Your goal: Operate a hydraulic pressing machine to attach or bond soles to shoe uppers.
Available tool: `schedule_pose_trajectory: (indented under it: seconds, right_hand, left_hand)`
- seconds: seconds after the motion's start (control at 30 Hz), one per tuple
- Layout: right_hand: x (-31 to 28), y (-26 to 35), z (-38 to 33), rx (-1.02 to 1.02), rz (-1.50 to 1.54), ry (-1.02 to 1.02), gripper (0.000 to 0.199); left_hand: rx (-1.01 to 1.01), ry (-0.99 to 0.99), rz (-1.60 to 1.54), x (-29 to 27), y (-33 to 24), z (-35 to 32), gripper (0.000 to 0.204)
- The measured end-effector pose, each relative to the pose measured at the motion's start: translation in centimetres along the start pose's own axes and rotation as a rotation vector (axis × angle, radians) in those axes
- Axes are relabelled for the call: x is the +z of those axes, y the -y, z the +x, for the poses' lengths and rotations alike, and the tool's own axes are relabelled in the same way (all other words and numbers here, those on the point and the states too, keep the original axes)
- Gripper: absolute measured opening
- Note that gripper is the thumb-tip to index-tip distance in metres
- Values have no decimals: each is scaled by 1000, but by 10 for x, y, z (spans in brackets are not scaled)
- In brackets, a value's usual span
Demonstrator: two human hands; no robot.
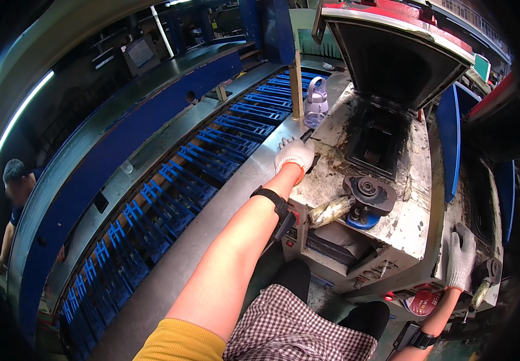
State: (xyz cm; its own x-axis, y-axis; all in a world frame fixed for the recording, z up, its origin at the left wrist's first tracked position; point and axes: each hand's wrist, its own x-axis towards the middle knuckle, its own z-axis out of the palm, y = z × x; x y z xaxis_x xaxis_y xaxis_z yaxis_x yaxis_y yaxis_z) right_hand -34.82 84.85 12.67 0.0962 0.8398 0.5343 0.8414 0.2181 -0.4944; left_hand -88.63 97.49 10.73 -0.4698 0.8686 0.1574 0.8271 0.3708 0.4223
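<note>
My left hand (294, 154), in a white knitted glove with an orange cuff, is at the left edge of the stained machine top. Its fingers are bent over a dark stick-like tool (307, 134), whose end shows past them; the palm side is hidden. Far to the right, my right hand (461, 257), gloved too, rests with fingers extended on the top of a second machine (445, 240). It looks empty. Between the hands, the first machine has a raised lid (392, 57) with a dark underside and a black recessed well (378, 143).
A black clamp-like head (369, 194) with a wrapped handle (330, 212) sits at the machine's front. Behind my left hand stands a lilac bottle (316, 108). Blue slatted conveyor (179, 171) runs along the left. A person (21, 186) is at far left. Blue panels (449, 144) divide the machines.
</note>
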Motion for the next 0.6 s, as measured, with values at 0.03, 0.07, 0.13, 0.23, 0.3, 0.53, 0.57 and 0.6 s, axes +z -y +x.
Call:
schedule_pose_trajectory:
  seconds: [0.03,0.07,0.13,0.23,0.3,0.53,0.57,0.6]
  right_hand:
    - [0,-1,0,-3,-1,2,30]
    - [2,-2,1,-5,4,5,30]
    - [7,-2,2,-13,19,17,31]
    - [1,2,1,-11,8,9,31]
    - [1,2,0,-7,7,8,31]
    - [3,2,0,-4,11,5,31]
    - [3,4,0,-4,14,6,31]
    - [2,6,0,-5,12,4,31]
  left_hand:
    - [1,1,-1,1,-1,0,66]
    - [-4,-15,9,2,3,-1,67]
    - [-16,-34,24,2,10,0,67]
    - [-14,-18,-1,6,8,6,66]
    - [-8,-10,-7,6,7,6,65]
    - [9,-11,14,4,7,3,64]
    - [13,-31,15,4,8,2,64]
    - [19,-50,13,5,7,2,64]
